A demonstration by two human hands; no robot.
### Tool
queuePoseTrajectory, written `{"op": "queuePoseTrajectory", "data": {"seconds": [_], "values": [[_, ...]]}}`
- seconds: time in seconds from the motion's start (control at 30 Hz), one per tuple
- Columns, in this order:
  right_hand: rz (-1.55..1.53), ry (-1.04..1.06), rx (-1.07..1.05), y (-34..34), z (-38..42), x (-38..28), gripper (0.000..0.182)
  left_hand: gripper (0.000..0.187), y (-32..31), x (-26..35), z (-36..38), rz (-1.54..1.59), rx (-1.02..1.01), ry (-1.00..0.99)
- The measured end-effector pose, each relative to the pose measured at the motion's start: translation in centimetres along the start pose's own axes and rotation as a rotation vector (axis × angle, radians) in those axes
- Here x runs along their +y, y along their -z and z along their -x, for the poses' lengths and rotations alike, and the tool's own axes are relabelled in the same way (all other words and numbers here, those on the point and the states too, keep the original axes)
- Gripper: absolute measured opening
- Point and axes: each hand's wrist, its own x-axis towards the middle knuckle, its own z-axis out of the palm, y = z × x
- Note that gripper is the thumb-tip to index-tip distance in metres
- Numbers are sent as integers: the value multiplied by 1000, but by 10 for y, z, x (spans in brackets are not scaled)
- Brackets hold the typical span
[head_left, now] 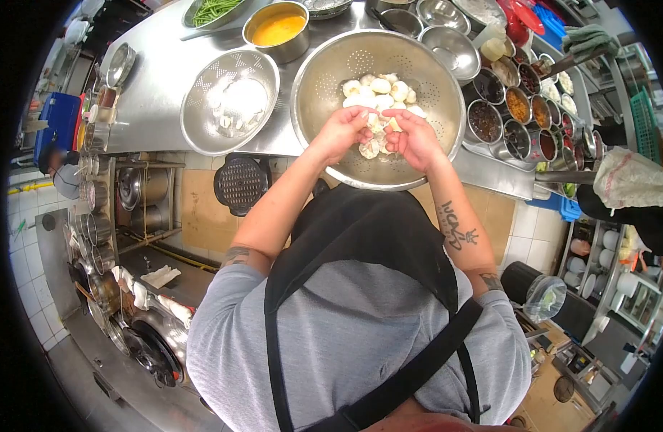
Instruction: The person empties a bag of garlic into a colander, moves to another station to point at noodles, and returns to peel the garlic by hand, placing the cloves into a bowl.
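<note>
Over a large steel colander, both hands meet with their fingers bent inward. Whole garlic bulbs lie heaped in the colander. My left hand is closed in a pinch around pale garlic at its fingertips. Opposite it, my right hand is closed too, with a small garlic piece between thumb and fingers. A loose garlic bulb sits just below the fingertips. To the left stands a smaller perforated bowl holding several small pale pieces that look like cloves.
Behind on the steel table are a pot of orange liquid and a tray of green beans. Empty steel bowls and many condiment containers crowd the right. A black stool stands below the table edge.
</note>
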Motion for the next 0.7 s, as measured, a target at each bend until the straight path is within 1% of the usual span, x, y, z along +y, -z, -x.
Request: {"op": "queuePoseTrajectory", "data": {"seconds": [0.03,0.13,0.23,0.33,0.37,0.47,0.57,0.67,0.7], "values": [[-27,12,1,0,0,0,28,24,-1,2,1,27,12,10],[96,22,106,-2,-2,1,35,25,-9,8,6,-46,53,6],[386,26,141,-12,-1,2,43,26,-8,5,4,-108,20,-25],[589,123,139,-19,-7,17,49,24,-12,2,2,-194,16,-78],[651,193,161,-22,-8,21,45,24,-13,0,1,-177,43,-72],[894,669,203,2,-38,57,39,23,-16,-6,-2,-158,123,-60],[897,644,196,-5,-30,53,35,27,-18,-4,-2,-200,183,-66],[476,129,127,-28,-7,21,29,31,-17,-6,-2,-177,201,-60],[399,97,103,-26,-7,20,28,32,-19,-1,1,-141,204,-52]]}}
